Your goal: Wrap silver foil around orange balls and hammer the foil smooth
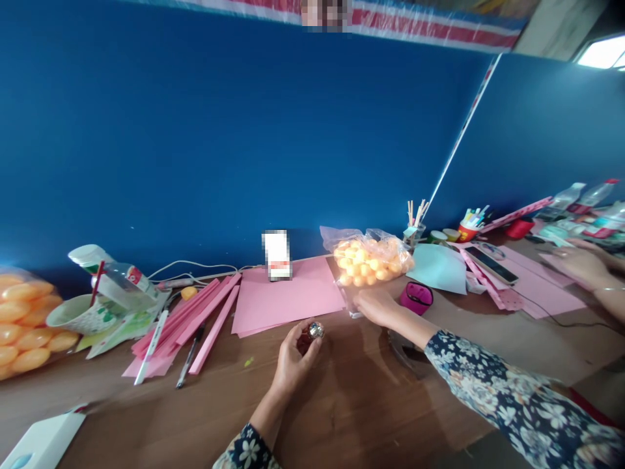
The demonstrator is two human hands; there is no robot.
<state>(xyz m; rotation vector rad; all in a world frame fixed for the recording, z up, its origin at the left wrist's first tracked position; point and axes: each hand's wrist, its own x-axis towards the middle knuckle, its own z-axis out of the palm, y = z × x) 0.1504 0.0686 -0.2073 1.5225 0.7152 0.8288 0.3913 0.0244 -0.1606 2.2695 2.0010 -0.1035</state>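
Observation:
My left hand (291,357) is curled round a small, rounded, shiny object (316,330), dark reddish below with a silvery top, just above the brown table. My right hand (375,307) reaches forward to the lower left of a clear plastic bag of orange balls (366,264). Its fingers are mostly hidden and blurred, so whether they hold anything does not show. Beside that wrist stands a small magenta case (416,298). Pink paper sheets (288,296) lie beyond my left hand, with a phone (277,255) standing upright at their back edge.
On the left are pink paper strips (205,312), a black pen (190,358), a white pen (151,348), a patterned cup (81,312) and a bigger bag of orange balls (27,319). Another person's hand (583,264) is at the far right. A blue wall (273,130) rises behind.

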